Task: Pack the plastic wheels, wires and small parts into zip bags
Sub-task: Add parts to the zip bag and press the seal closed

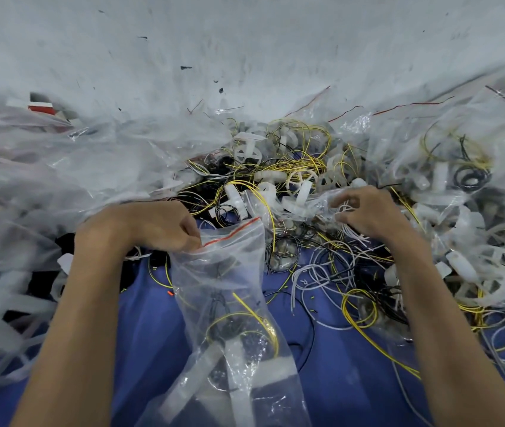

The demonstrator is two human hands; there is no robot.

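Observation:
My left hand pinches the red-striped mouth of a clear zip bag that hangs down the middle of the view. Inside the bag lie white plastic wheels, a yellow wire loop and dark small parts. My right hand reaches into the heap to the right, its fingers curled around a small bunch of thin white wires and clear plastic. Loose white plastic wheels and yellow wires are piled just beyond both hands.
A blue cloth covers the surface under the hands. Heaps of clear plastic bags fill the left side, and filled bags crowd the right. Tangled white, black and yellow wires lie by my right forearm. A white wall stands behind.

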